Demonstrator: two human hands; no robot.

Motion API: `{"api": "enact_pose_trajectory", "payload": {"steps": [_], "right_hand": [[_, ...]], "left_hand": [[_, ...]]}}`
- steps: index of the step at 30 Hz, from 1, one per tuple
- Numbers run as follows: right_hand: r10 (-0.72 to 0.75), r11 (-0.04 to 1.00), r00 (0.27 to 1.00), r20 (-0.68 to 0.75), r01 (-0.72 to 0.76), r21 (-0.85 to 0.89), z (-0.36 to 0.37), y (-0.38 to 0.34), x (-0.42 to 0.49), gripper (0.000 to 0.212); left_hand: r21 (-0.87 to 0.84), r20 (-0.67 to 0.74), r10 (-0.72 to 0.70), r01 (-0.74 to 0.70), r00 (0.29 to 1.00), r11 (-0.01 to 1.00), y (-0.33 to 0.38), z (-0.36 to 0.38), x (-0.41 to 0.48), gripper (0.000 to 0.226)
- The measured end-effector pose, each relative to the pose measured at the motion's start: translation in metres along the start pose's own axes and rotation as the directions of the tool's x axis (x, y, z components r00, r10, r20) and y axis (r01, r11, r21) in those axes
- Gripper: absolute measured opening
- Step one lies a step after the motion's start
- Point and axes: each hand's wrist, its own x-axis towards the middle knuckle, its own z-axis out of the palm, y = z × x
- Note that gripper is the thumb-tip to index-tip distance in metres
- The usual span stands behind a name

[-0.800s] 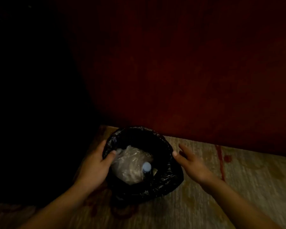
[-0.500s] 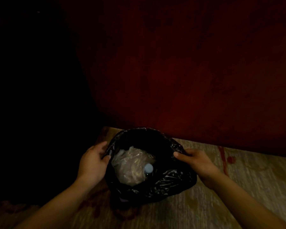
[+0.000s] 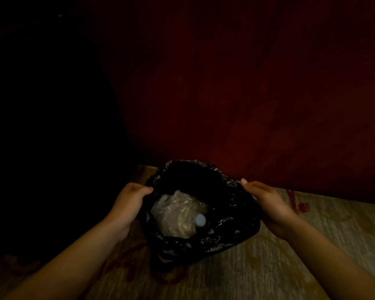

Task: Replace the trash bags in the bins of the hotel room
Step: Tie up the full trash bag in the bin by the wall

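A black trash bag stands on the floor in dim light, its mouth pulled wide. Inside lie crumpled clear plastic and a bottle with a pale cap. My left hand grips the bag's left rim with curled fingers. My right hand grips the right rim, fingers curled over the edge. The bin under the bag is hidden by the black plastic.
A dark red wall rises right behind the bag. To the left is an unlit black area. The floor is pale carpet with red marks.
Both hands went from reaching at the rim with loose fingers to gripping it. They have pulled the bag's mouth apart, so the opening is wider and its edges are lifted.
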Motion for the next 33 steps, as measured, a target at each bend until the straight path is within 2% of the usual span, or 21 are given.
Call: {"api": "enact_pose_trajectory", "payload": {"steps": [3,4,5,8,11,13,15,17,19,20,22,23,24,25,26,27,29,31,33], "right_hand": [[0.086,0.996,0.996,-0.028,-0.086,-0.012,-0.001,0.005,0.006,0.041],[0.127,0.992,0.992,-0.008,-0.127,-0.024,-0.002,0.006,0.006,0.049],[0.166,0.985,0.986,0.018,-0.165,-0.041,-0.005,0.006,0.007,0.052],[0.155,0.985,0.987,0.03,-0.153,-0.082,-0.011,0.002,0.009,0.033],[-0.075,0.988,0.995,-0.072,0.064,-0.141,-0.016,-0.008,0.006,0.011],[-0.208,0.962,0.978,-0.001,0.205,-0.18,-0.014,-0.017,-0.002,0.02],[-0.23,0.954,0.969,0.087,0.243,-0.178,-0.009,-0.017,-0.004,0.033],[-0.178,0.97,0.981,0.077,0.188,-0.152,-0.002,-0.013,0.001,0.04],[-0.089,0.971,0.996,0.011,0.089,-0.224,0.01,-0.009,0.008,0.04],[-0.058,0.951,0.998,-0.014,0.051,-0.305,0.014,-0.009,0.011,0.039],[-0.069,0.907,0.996,-0.053,0.04,-0.42,0.022,-0.012,0.014,0.038],[-0.109,0.881,0.991,-0.08,0.059,-0.469,0.024,-0.014,0.016,0.04],[-0.139,0.847,0.986,-0.092,0.071,-0.527,0.024,-0.016,0.017,0.038],[-0.152,0.813,0.985,-0.085,0.076,-0.577,0.024,-0.019,0.018,0.03],[-0.156,0.797,0.985,-0.078,0.079,-0.598,0.024,-0.02,0.017,0.02],[-0.172,0.801,0.983,-0.067,0.1,-0.591,0.024,-0.022,0.016,0.008],[-0.286,0.815,0.955,-0.073,0.202,-0.542,0.028,-0.022,0.012,0.011],[-0.395,0.824,0.916,-0.071,0.319,-0.468,0.032,-0.027,0.006,0.013],[-0.407,0.838,0.911,0.063,0.401,-0.37,0.033,-0.032,0.0,0.019]], "left_hand": [[0.015,0.004,-0.035,0.035,0.999,0.999,-0.001,-0.008,0.003,0.021],[0.028,0.026,-0.065,0.064,0.998,0.998,-0.001,-0.012,0.003,0.03],[0.036,0.045,-0.073,0.071,0.996,0.997,0.0,-0.016,0.002,0.03],[0.0,0.022,-0.023,0.023,1.0,1.0,0.006,-0.024,0.0,0.007],[-0.094,-0.071,0.157,-0.163,0.985,0.982,0.019,-0.028,-0.008,0.013],[-0.012,-0.153,0.326,-0.331,0.933,0.943,0.023,-0.031,-0.012,0.014],[0.166,-0.16,0.473,-0.449,0.866,0.878,0.021,-0.034,-0.016,0.02],[0.226,-0.137,0.527,-0.492,0.838,0.841,0.022,-0.034,-0.018,0.028],[0.151,-0.148,0.459,-0.438,0.876,0.886,0.024,-0.036,-0.025,0.032],[0.048,-0.143,0.366,-0.363,0.92,0.931,0.023,-0.038,-0.028,0.034],[-0.182,-0.018,0.095,-0.097,0.995,0.979,0.016,-0.045,-0.036,0.047],[-0.173,0.053,-0.021,0.03,0.998,0.984,0.007,-0.048,-0.04,0.061],[-0.089,0.098,-0.121,0.13,0.988,0.988,-0.002,-0.05,-0.045,0.073],[-0.018,0.12,-0.189,0.192,0.975,0.981,-0.01,-0.05,-0.051,0.077],[0.018,0.137,-0.233,0.233,0.963,0.972,-0.015,-0.048,-0.057,0.07],[0.025,0.142,-0.264,0.263,0.954,0.964,-0.02,-0.045,-0.061,0.062],[0.012,0.152,-0.291,0.292,0.945,0.956,-0.025,-0.043,-0.061,0.053],[-0.032,0.182,-0.243,0.253,0.953,0.967,-0.018,-0.047,-0.06,0.039],[-0.118,0.157,-0.151,0.17,0.976,0.978,-0.009,-0.054,-0.058,0.023]]}}
